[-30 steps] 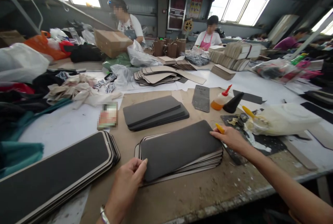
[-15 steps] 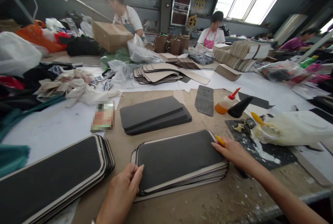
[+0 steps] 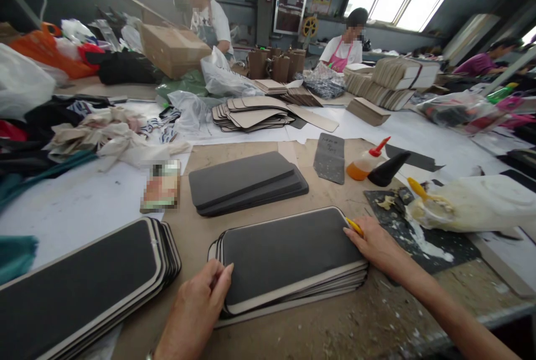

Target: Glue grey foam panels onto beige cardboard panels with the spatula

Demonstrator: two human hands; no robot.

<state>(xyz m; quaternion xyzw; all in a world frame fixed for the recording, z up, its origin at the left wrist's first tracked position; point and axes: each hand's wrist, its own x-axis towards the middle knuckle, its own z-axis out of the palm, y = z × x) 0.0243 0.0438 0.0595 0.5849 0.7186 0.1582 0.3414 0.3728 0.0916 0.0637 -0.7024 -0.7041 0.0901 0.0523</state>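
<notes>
A stack of black foam-faced panels with pale board edges (image 3: pixel 288 254) lies in front of me on brown paper. My left hand (image 3: pixel 201 301) rests against the stack's near-left corner, fingers closed together on its edge. My right hand (image 3: pixel 374 243) presses the stack's right end and grips a yellow-handled tool (image 3: pixel 355 227), its tip hidden. A pile of plain dark foam pads (image 3: pixel 247 181) sits just beyond. A second stack of bordered panels (image 3: pixel 87 279) lies at the lower left.
An orange glue bottle (image 3: pixel 366 162), a black cone (image 3: pixel 387 169) and a glue-smeared board with a white bag (image 3: pixel 469 201) lie to the right. Cardboard cut-outs (image 3: pixel 255 114), cloth scraps (image 3: pixel 109 137) and bags fill the far table. Other people (image 3: pixel 347 42) work at the back.
The top panel, skewed a second ago, now sits squared on the stack. My hands stay at its two ends, and the view has tilted slightly downward.
</notes>
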